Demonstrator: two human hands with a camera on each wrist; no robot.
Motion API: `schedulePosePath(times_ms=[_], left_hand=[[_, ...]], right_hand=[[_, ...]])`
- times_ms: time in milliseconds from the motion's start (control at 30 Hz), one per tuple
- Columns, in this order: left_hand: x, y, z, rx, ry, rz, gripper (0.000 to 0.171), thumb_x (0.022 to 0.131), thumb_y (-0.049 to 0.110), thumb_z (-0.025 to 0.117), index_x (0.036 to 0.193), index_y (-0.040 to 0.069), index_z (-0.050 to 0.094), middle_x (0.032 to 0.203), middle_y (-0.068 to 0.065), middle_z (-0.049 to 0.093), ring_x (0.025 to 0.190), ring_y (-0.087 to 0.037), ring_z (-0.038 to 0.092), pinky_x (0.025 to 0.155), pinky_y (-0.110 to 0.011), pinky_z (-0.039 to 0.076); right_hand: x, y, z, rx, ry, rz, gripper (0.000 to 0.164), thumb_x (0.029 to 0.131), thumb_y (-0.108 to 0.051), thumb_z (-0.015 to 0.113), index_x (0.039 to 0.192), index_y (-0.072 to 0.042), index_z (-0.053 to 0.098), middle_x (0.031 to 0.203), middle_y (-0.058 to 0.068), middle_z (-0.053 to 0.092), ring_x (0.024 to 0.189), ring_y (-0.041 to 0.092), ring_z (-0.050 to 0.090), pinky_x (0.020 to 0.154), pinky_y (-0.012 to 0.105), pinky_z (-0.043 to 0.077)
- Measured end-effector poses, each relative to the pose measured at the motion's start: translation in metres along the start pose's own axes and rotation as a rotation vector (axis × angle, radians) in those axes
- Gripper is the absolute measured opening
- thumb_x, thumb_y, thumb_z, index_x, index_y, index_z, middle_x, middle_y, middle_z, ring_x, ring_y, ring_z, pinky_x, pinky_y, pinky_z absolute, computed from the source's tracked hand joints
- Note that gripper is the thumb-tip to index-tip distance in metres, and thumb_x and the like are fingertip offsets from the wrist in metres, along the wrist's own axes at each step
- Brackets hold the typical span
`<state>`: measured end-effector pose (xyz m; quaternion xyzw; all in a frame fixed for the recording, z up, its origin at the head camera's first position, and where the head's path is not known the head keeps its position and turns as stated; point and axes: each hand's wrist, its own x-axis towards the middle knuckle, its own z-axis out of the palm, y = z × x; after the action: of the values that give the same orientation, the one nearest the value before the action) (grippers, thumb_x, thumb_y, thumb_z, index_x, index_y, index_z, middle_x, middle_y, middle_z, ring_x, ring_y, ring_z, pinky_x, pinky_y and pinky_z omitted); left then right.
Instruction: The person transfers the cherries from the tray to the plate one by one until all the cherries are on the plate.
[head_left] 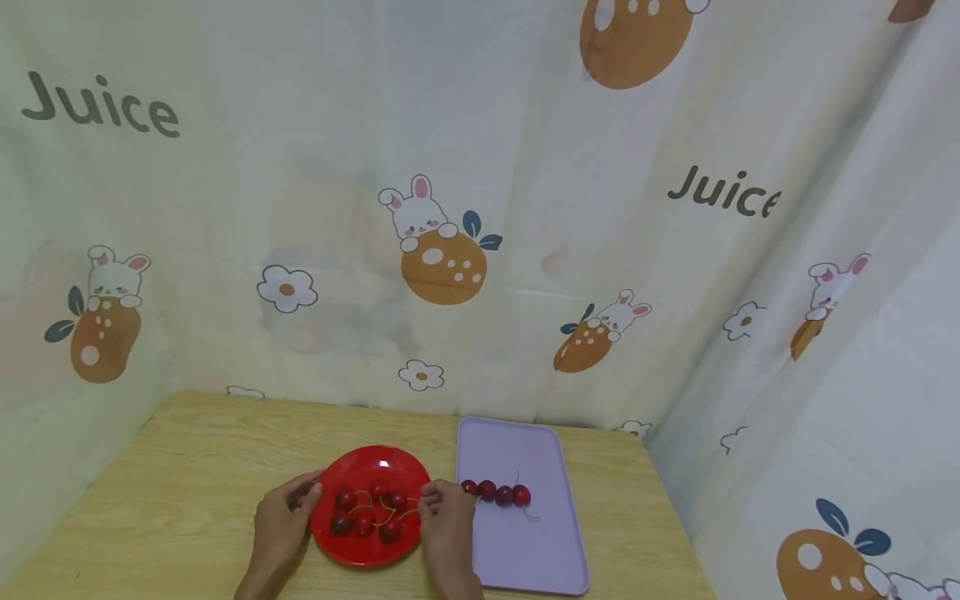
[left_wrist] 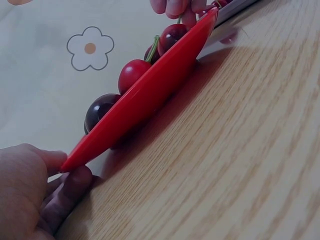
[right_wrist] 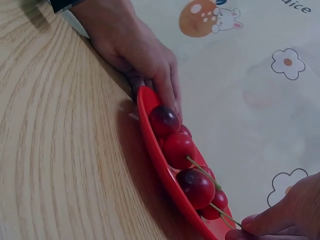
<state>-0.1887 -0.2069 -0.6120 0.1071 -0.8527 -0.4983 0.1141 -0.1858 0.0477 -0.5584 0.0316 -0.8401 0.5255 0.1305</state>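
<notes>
A round red plate (head_left: pixel 356 467) holds several dark red cherries (head_left: pixel 363 522) with green stems. My left hand (head_left: pixel 281 521) grips the plate's left rim, thumb above and fingers beneath, as the left wrist view shows. Over the right rim, my right hand (head_left: pixel 447 525) pinches the stem (right_wrist: pixel 225 215) of a cherry (right_wrist: pixel 196 187) between thumb and finger. That cherry lies among the others on the plate. In the left wrist view, the plate (left_wrist: pixel 135 110) is seen edge-on, close over the wooden table (left_wrist: pixel 225 125).
To the right of the plate lies a light purple tray (head_left: pixel 525 546) with a row of several cherries (head_left: pixel 504 496) across it, partly behind my right hand. A printed curtain (head_left: pixel 337 208) with rabbits and fruit hangs along the table's back and sides.
</notes>
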Motion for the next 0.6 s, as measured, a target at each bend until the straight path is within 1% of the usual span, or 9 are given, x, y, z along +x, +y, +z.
schedulePosePath(times_ms=[100,233,433,600], left_hand=[[0.0009,0.0007,-0.0007,-0.001,-0.011,-0.009,0.032,0.11,0.017,0.065,0.14,0.006,0.073,0.119,-0.014,0.08,0.091,-0.009,0.069,0.078,-0.021,0.05],[0.0011,0.0008,-0.0008,-0.001,-0.008,-0.016,0.032,0.11,0.018,0.065,0.139,0.007,0.074,0.12,-0.014,0.08,0.091,-0.008,0.07,0.079,-0.021,0.05],[0.001,0.0005,0.0003,-0.001,0.003,0.003,0.031,0.11,0.017,0.066,0.138,0.007,0.074,0.119,-0.015,0.081,0.091,-0.009,0.07,0.078,-0.021,0.05],[0.0014,-0.0007,0.0013,0.005,0.019,0.003,0.031,0.109,0.016,0.067,0.138,0.008,0.075,0.12,-0.014,0.081,0.09,-0.007,0.069,0.078,-0.021,0.049]], right_hand=[[-0.0001,-0.003,0.0007,-0.037,0.005,-0.009,0.018,0.082,0.019,0.078,0.091,0.003,0.079,0.078,0.007,0.076,0.069,0.007,0.068,0.065,0.021,0.057],[0.0004,-0.0039,0.002,-0.093,0.012,-0.009,0.019,0.082,0.018,0.079,0.091,0.002,0.079,0.078,0.004,0.076,0.07,0.005,0.067,0.066,0.021,0.057],[0.0002,-0.0045,0.0003,-0.106,0.011,-0.01,0.019,0.083,0.019,0.079,0.091,0.002,0.079,0.078,0.003,0.076,0.071,0.006,0.067,0.066,0.02,0.057],[0.0004,-0.0048,-0.0019,-0.111,-0.003,0.018,0.018,0.084,0.016,0.08,0.094,0.001,0.08,0.08,0.004,0.076,0.072,0.006,0.068,0.067,0.02,0.057]])
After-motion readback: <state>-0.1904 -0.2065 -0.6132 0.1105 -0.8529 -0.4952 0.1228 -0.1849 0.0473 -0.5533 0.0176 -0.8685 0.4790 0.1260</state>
